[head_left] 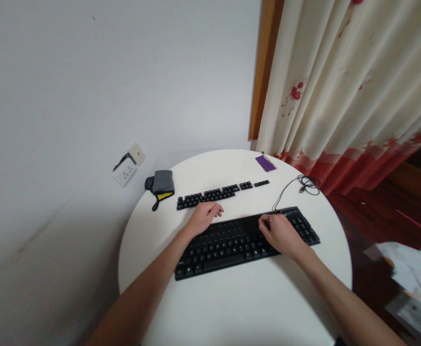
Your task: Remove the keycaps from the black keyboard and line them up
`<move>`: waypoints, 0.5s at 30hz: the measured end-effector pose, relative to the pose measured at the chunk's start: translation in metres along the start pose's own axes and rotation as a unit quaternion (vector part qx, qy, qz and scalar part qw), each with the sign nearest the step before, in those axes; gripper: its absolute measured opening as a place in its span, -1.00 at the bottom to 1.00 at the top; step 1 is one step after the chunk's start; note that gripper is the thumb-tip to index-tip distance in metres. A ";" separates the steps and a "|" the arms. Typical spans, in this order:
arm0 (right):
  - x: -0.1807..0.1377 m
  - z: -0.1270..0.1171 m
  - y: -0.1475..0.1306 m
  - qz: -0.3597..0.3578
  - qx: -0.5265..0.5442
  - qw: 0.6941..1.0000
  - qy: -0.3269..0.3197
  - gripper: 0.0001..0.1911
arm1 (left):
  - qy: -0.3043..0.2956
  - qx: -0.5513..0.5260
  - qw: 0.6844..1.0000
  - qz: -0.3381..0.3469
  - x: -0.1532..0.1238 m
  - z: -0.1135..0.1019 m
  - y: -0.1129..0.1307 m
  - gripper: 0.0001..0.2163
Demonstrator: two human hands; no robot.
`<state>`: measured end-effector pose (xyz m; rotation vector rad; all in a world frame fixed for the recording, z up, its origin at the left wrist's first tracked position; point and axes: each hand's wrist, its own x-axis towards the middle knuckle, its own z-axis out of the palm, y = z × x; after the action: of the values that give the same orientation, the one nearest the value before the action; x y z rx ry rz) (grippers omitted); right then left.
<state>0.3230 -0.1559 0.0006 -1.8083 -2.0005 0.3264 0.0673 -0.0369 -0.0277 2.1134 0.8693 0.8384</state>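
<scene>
A black keyboard [239,242] lies slanted across the middle of a round white table [232,298]. My left hand [203,217] rests at the keyboard's far edge with its fingers curled together; whatever they hold is hidden. My right hand [280,233] sits on the keyboard's right part, its fingertips pinched on a small metal tool [270,220] over the keys. Behind the keyboard, loose black keycaps [210,196] are laid out in a row, with two short groups [253,184] further right.
The keyboard's cable [306,185] coils near the table's right rim. A purple card [265,163] lies at the far edge and a grey and yellow cloth [162,184] at the far left. A wall socket [127,167] is on the left and a curtain [347,86] hangs on the right.
</scene>
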 end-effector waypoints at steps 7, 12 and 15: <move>0.005 0.007 0.012 0.089 0.118 0.989 0.003 -0.71 | -0.002 -0.002 1.000 -0.003 0.000 0.000 0.000 -0.62; 0.010 0.014 0.024 0.149 0.252 0.956 0.011 -0.75 | 0.000 -0.005 1.000 -0.005 0.000 0.000 0.001 -0.62; 0.014 0.014 0.033 0.194 0.329 0.924 0.005 -0.75 | -0.005 -0.003 1.000 -0.006 0.001 0.001 0.001 -0.63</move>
<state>0.3449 -0.1365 -0.0240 -1.7080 -1.2701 0.9728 0.0683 -0.0370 -0.0272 2.1041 0.8728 0.8226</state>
